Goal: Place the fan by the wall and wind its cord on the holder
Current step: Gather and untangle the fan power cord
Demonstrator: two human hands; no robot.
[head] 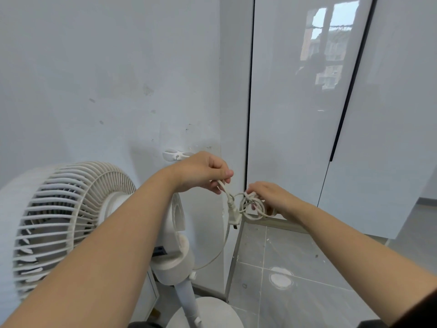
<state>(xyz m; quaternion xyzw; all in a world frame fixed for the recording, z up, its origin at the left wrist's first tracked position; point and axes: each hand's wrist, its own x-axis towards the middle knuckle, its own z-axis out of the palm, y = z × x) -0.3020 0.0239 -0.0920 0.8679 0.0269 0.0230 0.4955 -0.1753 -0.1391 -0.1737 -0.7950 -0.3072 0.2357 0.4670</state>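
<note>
Pinching the cord near its plug, left hand, right hand gripping the coiled loops, fan beside the wall, holder bare.

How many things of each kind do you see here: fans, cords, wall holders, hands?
fan: 1
cord: 1
wall holder: 1
hands: 2, left hand and right hand, both holding the cord
Total: 5

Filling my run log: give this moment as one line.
fan stands by wall | left hand pinches cord above plug | right hand holds coils | holder: no cord visible
</note>
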